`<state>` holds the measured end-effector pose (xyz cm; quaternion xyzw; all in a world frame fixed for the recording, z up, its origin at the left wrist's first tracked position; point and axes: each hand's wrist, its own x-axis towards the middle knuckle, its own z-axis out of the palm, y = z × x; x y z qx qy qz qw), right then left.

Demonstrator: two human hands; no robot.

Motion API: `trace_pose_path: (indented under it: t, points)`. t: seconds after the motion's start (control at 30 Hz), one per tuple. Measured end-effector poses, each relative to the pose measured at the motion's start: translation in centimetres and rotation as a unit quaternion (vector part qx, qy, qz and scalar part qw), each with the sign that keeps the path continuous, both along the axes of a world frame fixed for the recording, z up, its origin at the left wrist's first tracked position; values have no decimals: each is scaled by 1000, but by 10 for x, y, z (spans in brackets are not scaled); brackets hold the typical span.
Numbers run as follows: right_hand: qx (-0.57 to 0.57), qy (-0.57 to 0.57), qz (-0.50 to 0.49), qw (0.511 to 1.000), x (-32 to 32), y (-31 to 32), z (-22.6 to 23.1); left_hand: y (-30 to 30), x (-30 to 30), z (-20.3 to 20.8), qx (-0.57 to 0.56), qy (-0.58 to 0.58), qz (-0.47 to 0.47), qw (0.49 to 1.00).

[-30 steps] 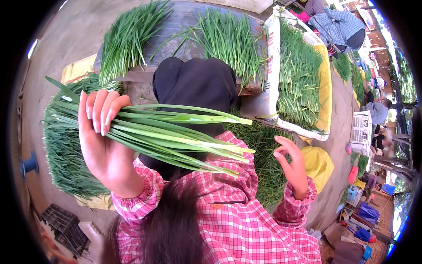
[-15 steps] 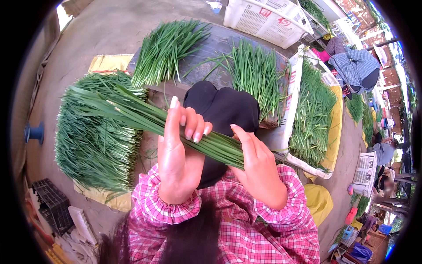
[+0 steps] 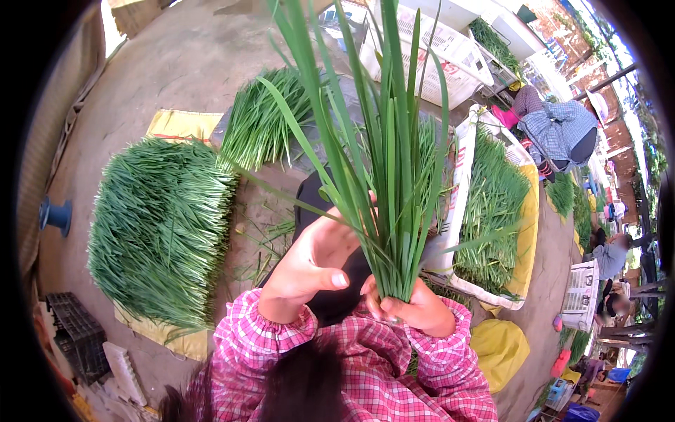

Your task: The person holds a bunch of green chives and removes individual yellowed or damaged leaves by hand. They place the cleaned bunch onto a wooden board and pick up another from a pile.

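Observation:
A bunch of garlic chives [image 3: 394, 204] stands upright in front of me, its long flat green blades fanning out at the top. My right hand [image 3: 416, 309] is closed around the lower ends of the stems. My left hand [image 3: 309, 264] is beside the bunch with its thumb apart from the fingers. Its fingertips are partly hidden by the blades, and I cannot tell whether they touch them. Beyond my knees, a pile of chives [image 3: 264, 116] lies on a dark board [image 3: 336, 90]; more lie behind the held bunch.
A large stack of chives [image 3: 162, 225] lies on yellow sacking [image 3: 184, 125] at the left. On the right stands a white crate [image 3: 460, 179] holding chives, with another white crate [image 3: 450, 60] farther back. A black crate [image 3: 76, 334] sits at lower left. A co-worker [image 3: 559, 130] bends over at far right.
The bunch has swung from lying slanted across both hands to upright. My right hand now grips its lower ends, while my left hand has lowered and no longer lies across it.

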<state>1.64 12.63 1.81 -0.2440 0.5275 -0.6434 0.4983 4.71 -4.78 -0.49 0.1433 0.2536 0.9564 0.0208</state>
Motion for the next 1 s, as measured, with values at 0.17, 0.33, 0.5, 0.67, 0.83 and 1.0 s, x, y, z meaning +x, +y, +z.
trace_pose_path:
  t: [0.17, 0.33, 0.5, 0.67, 0.83, 1.0]
  points:
    - [-38, -39, 50, 997, 4, 1, -16, 2, 0, 11, -118, -11, -99, 988]
    - [-26, -41, 66, 997, 10, -5, -20, 8, 1, 6, -152, 8, -59, 986]
    - [-24, -51, 20, 998, 15, -6, -18, 13, 2, 13, -147, -38, -39, 988]
    - [25, 19, -24, 999, 21, -6, -26, 15, 3, 15, -146, -49, -64, 986]
    - [10, 113, -87, 990, 26, -14, -33, 8, 0, 17, -175, -45, -82, 980]
    - [57, 285, -93, 952, 18, -1, -21, 8, -2, 14, -174, -16, -75, 982]
